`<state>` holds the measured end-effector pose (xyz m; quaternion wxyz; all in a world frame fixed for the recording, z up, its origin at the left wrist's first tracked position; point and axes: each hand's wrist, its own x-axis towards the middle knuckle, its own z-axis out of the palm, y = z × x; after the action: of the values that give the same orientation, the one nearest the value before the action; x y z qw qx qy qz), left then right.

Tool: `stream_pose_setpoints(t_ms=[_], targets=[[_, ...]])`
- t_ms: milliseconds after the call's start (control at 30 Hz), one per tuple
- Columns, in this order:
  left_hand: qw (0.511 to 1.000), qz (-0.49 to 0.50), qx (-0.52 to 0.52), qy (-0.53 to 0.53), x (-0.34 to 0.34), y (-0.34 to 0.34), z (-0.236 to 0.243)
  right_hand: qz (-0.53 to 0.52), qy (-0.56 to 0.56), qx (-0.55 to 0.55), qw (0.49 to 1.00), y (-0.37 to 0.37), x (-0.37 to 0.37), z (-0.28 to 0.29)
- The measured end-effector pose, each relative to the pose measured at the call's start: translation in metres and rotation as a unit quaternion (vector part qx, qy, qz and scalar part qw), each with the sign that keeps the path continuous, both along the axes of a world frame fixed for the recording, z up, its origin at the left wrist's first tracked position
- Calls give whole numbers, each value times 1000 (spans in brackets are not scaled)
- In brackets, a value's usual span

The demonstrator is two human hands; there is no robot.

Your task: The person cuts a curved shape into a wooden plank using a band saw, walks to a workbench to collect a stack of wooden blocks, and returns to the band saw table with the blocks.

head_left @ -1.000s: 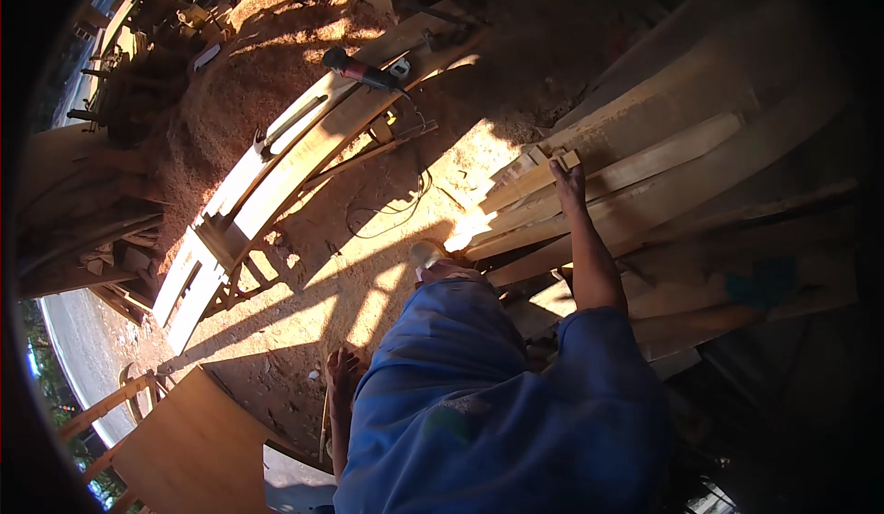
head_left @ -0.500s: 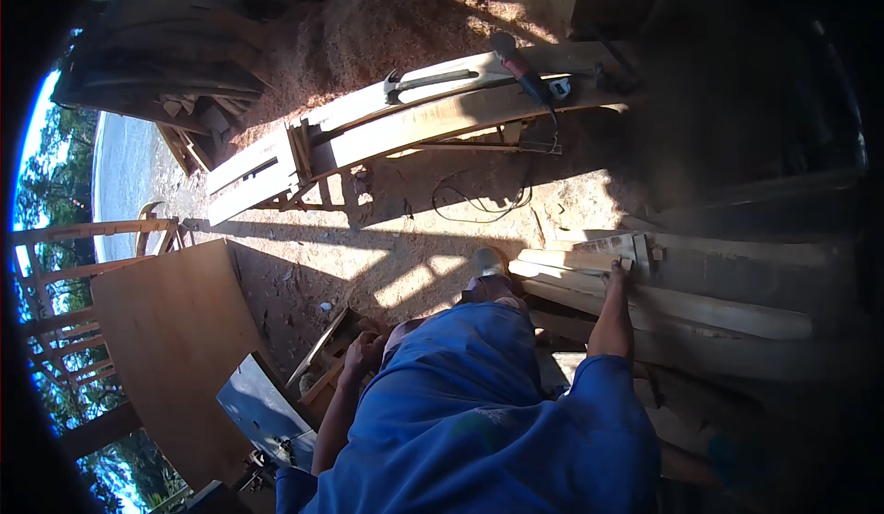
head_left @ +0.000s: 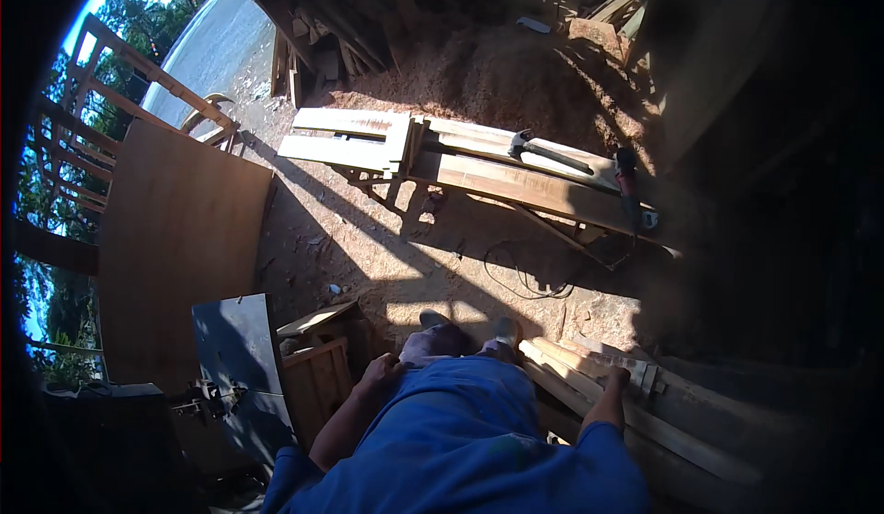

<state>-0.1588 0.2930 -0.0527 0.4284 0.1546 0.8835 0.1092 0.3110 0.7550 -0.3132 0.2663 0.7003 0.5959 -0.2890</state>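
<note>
My right hand point(head_left: 615, 381) is closed at the end of a pale wooden strip point(head_left: 571, 357), beside a short crosspiece point(head_left: 650, 379). These lie on a stack of long boards point(head_left: 686, 445) to my right, partly in shadow. My left hand point(head_left: 379, 373) hangs beside my thigh with its fingers curled, and nothing shows in it. Left of that hand stands an open-topped wooden box point(head_left: 316, 371). A claw hammer point(head_left: 552, 151) and a red and black corded power tool point(head_left: 627, 183) rest on the plank bench ahead.
The bench point(head_left: 497, 175) holds jointed pale boards point(head_left: 345, 137) at its left end. A cable point(head_left: 525, 279) loops on the sawdust-covered ground. On the left are a large brown panel point(head_left: 180, 256), a dark metal-topped machine point(head_left: 238, 358) and a slatted wooden frame point(head_left: 138, 68).
My view has turned, so the bench sits lower and slants down to the right. My right hand stays at the wooden strip. The left hand remains by my thigh.
</note>
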Motion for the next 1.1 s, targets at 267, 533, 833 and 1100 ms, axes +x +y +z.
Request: stream_pose_setpoints(t_ms=[267,533,833,1100], targets=[[994,103,-41,-26,-30,-35,-70,-224,295,-39,928,-39,-239,36],[997,61,24,-43,-134,-49,-134,47,254,-73,963,-61,-430,108],[971,157,182,18,-274,5,-113,22,337,-160,927,-58,-607,139],[940,239,236,57,-434,131,-98,66,427,-212,877,-12,-782,103]])
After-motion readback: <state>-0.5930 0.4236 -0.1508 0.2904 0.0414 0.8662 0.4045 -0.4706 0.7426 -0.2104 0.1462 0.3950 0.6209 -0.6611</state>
